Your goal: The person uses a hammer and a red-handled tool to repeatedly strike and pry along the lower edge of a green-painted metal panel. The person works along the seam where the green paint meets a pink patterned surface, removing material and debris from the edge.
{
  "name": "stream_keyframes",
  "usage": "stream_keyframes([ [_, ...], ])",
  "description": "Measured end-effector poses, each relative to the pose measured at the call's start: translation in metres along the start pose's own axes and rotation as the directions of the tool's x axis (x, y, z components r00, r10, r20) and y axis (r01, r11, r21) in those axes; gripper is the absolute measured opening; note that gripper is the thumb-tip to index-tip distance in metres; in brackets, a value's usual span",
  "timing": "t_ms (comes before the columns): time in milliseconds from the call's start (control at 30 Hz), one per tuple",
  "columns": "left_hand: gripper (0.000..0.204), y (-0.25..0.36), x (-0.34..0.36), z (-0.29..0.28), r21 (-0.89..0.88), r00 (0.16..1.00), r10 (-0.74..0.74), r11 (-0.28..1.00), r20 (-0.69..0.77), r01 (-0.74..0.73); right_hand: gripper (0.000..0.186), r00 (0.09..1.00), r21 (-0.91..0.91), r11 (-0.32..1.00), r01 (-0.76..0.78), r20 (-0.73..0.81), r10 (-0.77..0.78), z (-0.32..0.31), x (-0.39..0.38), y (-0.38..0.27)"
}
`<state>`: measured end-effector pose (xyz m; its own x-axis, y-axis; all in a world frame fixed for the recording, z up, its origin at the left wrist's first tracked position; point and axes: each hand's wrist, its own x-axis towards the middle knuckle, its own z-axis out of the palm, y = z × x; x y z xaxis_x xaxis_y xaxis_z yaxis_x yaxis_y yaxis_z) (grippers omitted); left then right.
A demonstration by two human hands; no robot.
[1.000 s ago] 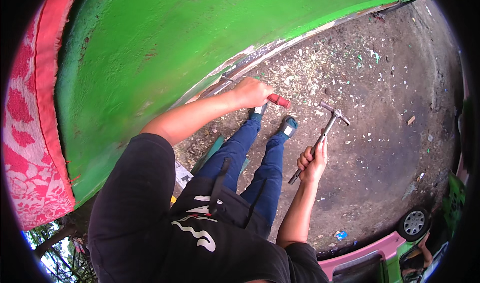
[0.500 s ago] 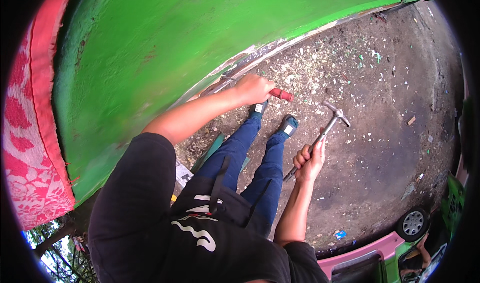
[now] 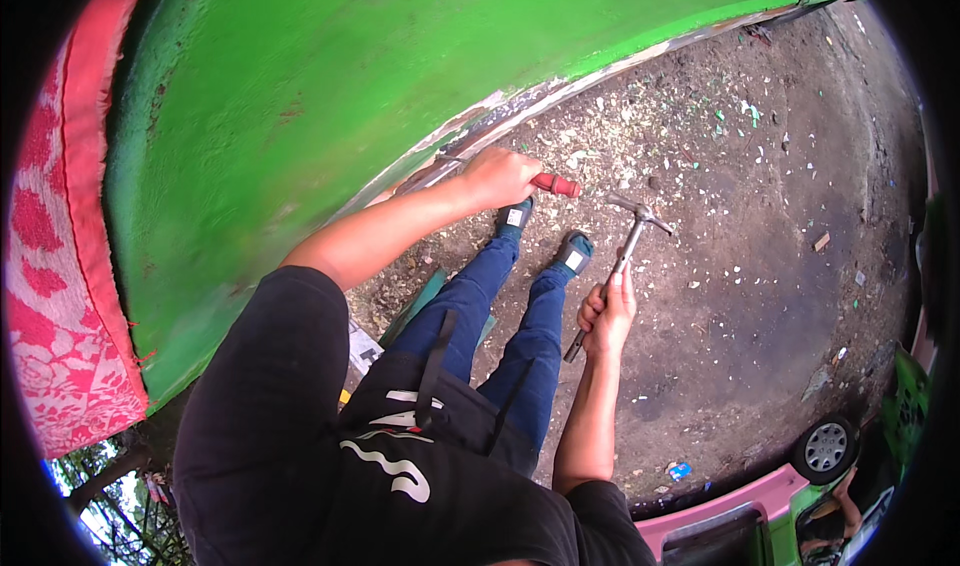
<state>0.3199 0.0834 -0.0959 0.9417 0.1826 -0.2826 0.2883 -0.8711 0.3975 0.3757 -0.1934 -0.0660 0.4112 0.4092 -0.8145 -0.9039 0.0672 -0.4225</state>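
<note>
My left hand (image 3: 497, 177) is closed around a red-handled tool (image 3: 557, 185) with a thin metal shaft, perhaps a chisel or screwdriver. The shaft leaves the fist toward the chipped lower edge of the green wall (image 3: 300, 106); whether its tip touches there I cannot tell. A metal hammer (image 3: 637, 231) is gripped by my right hand (image 3: 607, 314) at the middle of its handle. Its head is up, a short way right of the red handle's butt and apart from it. The handle's lower end sticks out below my fist.
Pale chips (image 3: 640, 131) litter the dirt floor along the wall. My feet in dark sandals (image 3: 574, 254) stand close by. A red patterned cloth (image 3: 70, 266) hangs at the left. At the lower right are a wheel (image 3: 826, 448) and a pink-and-green body panel (image 3: 725, 516).
My right hand has brought the hammer left and slightly up, so its head is closer to the red handle. My left hand and the red-handled tool have shifted slightly left.
</note>
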Motion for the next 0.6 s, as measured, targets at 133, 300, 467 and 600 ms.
stream_keyframes([
  [133, 0.014, 0.001, 0.006, 0.003, -0.003, 1.000, 0.027, 1.000, -0.006, -0.027, 0.044, 0.998, 0.005, 1.000, -0.004, 0.063, 0.004, -0.009, -0.002, 0.002],
  [300, 0.013, 0.002, 0.008, 0.006, 0.002, 1.000, 0.030, 1.000, 0.006, -0.030, 0.045, 0.997, 0.027, 0.999, -0.018, 0.078, 0.015, -0.010, -0.006, 0.004],
  [467, 0.013, 0.002, 0.006, 0.004, 0.020, 0.999, 0.024, 1.000, 0.027, -0.024, 0.045, 0.997, 0.030, 0.999, -0.024, 0.077, 0.021, -0.009, -0.006, -0.001],
  [600, 0.013, 0.002, 0.005, 0.003, 0.029, 1.000, 0.019, 0.999, 0.025, -0.019, 0.045, 0.999, -0.013, 0.999, 0.039, 0.018, -0.039, -0.006, -0.009, -0.007],
])
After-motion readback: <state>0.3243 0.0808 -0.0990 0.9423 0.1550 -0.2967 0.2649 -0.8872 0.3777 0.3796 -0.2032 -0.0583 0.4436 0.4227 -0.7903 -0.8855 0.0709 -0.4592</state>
